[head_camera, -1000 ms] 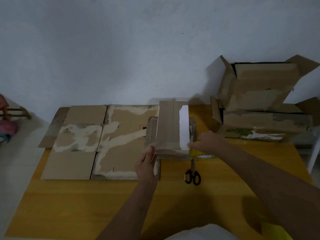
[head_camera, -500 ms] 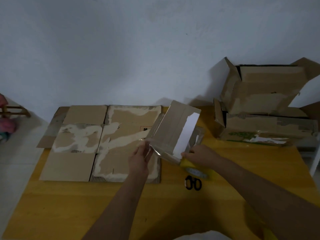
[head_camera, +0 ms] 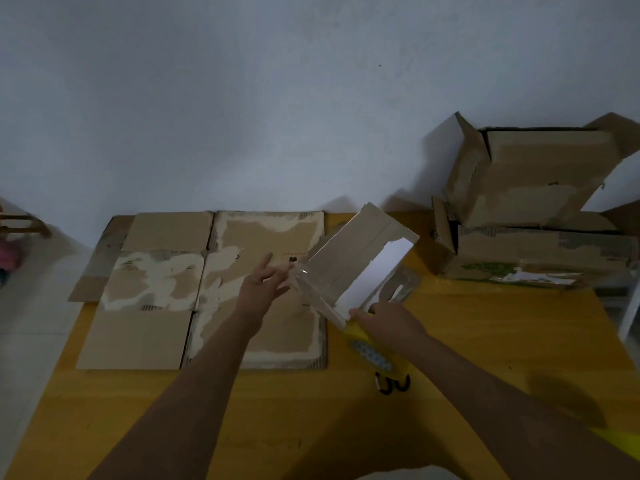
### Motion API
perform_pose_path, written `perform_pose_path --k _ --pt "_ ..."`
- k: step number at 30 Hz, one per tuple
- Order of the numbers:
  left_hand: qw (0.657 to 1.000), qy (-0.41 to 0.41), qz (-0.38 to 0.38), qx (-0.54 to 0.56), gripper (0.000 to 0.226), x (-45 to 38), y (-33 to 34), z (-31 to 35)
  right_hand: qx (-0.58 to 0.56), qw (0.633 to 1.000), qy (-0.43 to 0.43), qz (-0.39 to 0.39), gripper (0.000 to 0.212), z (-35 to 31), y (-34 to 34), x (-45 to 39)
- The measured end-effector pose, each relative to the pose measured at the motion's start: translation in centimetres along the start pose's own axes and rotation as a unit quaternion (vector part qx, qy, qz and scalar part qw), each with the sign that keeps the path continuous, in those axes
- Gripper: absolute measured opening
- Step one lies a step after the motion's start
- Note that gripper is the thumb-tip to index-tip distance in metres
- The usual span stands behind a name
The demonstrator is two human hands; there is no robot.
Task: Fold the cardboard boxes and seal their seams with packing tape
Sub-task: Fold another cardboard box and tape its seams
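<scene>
Left hand point(head_camera: 265, 284) fingers spread, touching small box point(head_camera: 349, 268) | right hand point(head_camera: 388, 318) at my 4 o'clock grips yellow tape dispenser point(head_camera: 372, 349) | scissors point(head_camera: 393, 384) below

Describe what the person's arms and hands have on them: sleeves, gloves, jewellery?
Both forearms are bare up to the frame edge: no sleeves in view. The left hand and right hand wear no gloves. No watch, ring or wristband shows, though the dim light could hide small items.
</scene>
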State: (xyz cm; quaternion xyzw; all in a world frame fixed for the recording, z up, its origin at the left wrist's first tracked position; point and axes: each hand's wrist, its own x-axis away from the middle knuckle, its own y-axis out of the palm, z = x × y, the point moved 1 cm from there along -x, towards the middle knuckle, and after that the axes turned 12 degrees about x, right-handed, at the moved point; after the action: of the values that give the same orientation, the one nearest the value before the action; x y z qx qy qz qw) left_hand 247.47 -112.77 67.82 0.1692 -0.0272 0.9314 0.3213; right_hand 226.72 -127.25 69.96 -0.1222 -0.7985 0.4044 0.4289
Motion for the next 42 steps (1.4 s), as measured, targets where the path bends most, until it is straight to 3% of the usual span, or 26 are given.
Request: perform_pose_path --k 3,7,9,13,16,18,22,24,26,28,31,35,38,42 --pt "0.958 0.111 -0.068 -0.255 0.032 -0.5 -1.7 0.9 -0.001 1.000 0.003 -0.001 0.050 -0.1 -0.2 0.1" --pt "0.900 0.167 -0.157 -0.370 0.034 -1.7 -3.4 2.0 0.015 1.000 -0.008 -0.007 0.060 -0.4 -0.6 0.3" --pt "0.894 0.163 -0.163 -0.384 0.033 -2.3 -4.1 1.6 0.001 1.000 0.001 -0.002 0.067 -0.4 -0.7 0.3" --pt "0.931 0.067 -0.031 -0.356 0.042 -2.9 -7.2 0.7 0.006 1.000 0.014 -0.011 0.072 -0.1 -0.7 0.1" --pt "0.936 0.033 -0.016 -0.350 0.047 -2.4 -7.8 0.1 0.004 1.000 0.018 -0.004 0.065 -0.2 -0.6 0.1" --pt "0.942 0.055 0.014 -0.332 0.043 -1.4 -6.1 0.2 0.001 1.000 0.024 -0.006 0.068 -0.5 -0.8 0.2" --pt "0.931 0.179 0.058 -0.311 0.039 2.8 -0.8 0.1 0.020 0.999 0.026 -0.011 0.071 -0.7 -0.9 0.4" --pt "0.907 0.264 0.013 -0.328 0.038 5.2 1.4 -0.6 0.018 0.999 0.028 -0.007 0.072 -0.8 -0.8 0.5" --pt "0.860 0.334 -0.074 -0.378 0.037 6.6 2.9 -1.9 0.002 1.000 0.023 -0.013 0.065 -1.0 -0.6 0.5" --pt "0.823 0.347 -0.144 -0.426 0.043 6.9 3.5 -3.1 -0.003 1.000 0.023 -0.008 0.053 -1.5 -0.2 0.7" --pt "0.786 0.335 -0.166 -0.493 0.050 6.1 3.5 -3.5 -0.020 0.999 0.027 0.000 0.053 -2.7 0.7 1.0" --pt "0.781 0.306 -0.196 -0.507 0.053 5.2 3.7 -3.2 -0.097 0.995 0.035 0.019 0.059 -2.7 1.3 1.5" --pt "0.792 0.304 -0.197 -0.490 0.057 4.9 4.0 -3.5 -0.174 0.985 0.013 -0.008 0.064 -1.0 1.3 2.8" --pt "0.790 0.329 -0.173 -0.488 0.056 4.5 4.0 -3.6 -0.234 0.971 -0.050 -0.026 0.048 0.5 1.4 4.3"
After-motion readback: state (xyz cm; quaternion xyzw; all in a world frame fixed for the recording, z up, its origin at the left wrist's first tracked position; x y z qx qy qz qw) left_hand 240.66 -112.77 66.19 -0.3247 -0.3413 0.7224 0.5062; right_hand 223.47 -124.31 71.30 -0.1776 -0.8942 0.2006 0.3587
